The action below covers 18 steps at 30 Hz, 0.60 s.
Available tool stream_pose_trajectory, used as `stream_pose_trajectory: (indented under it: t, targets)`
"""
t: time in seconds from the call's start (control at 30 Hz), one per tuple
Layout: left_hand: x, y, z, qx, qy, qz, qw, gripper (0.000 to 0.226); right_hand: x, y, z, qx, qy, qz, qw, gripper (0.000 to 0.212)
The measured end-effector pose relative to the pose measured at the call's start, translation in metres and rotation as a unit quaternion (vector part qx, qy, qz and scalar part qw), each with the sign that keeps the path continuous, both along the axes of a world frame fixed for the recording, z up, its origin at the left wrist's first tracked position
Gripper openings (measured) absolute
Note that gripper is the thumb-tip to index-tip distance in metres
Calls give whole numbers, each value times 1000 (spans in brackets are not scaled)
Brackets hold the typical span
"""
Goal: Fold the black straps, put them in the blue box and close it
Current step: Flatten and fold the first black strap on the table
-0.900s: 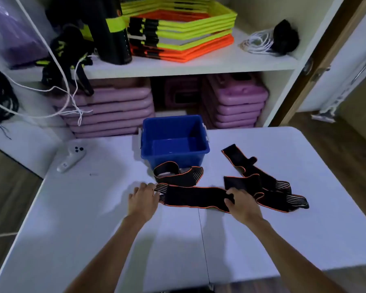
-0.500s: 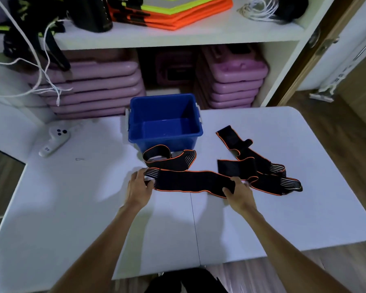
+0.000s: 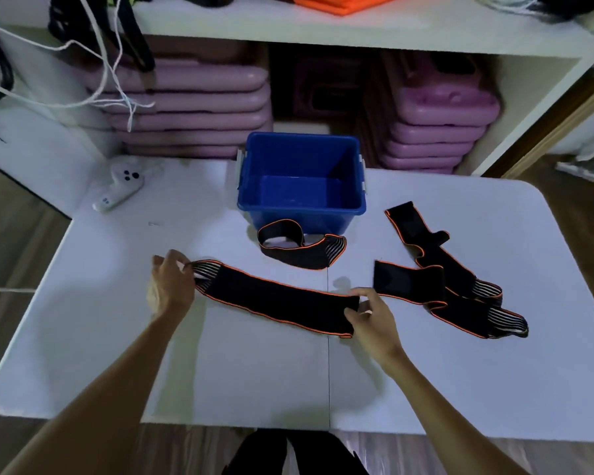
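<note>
A long black strap (image 3: 282,298) with orange edging lies stretched flat across the white table (image 3: 240,371). My left hand (image 3: 170,286) pinches its striped left end. My right hand (image 3: 372,315) pinches its plain right end. Behind it sits the open blue box (image 3: 300,207), with nothing visible inside and no lid in view. A looped strap (image 3: 299,250) rests against the box's front wall. Further black straps (image 3: 439,269) lie in a crossed heap to the right.
A white controller (image 3: 119,190) lies at the table's far left. Behind the table stands a shelf unit with stacked purple cases (image 3: 192,108) and dangling white cords (image 3: 117,84). Wooden floor shows on both sides.
The strap has been pulled out longer and shifted left, angled across the table. My left hand has moved left with its end. The camera has tilted further down.
</note>
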State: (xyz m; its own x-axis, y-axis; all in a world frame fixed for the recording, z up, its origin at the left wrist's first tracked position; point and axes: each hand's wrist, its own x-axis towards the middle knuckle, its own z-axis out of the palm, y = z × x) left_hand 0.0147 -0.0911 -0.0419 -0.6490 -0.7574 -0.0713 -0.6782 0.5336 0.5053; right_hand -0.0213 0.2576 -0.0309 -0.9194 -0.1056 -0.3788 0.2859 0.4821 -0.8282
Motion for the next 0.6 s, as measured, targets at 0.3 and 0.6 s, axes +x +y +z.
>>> stream_pose_trajectory:
  t: [0.3,0.6]
  targets:
    - [-4,-62,3,-1,24,42,999,6,19,-47,-24,3,14,99,995,24]
    - [-25,-8,15,-105,-13,-145,984,29,-16,-47,-16,134,118,98,979,39]
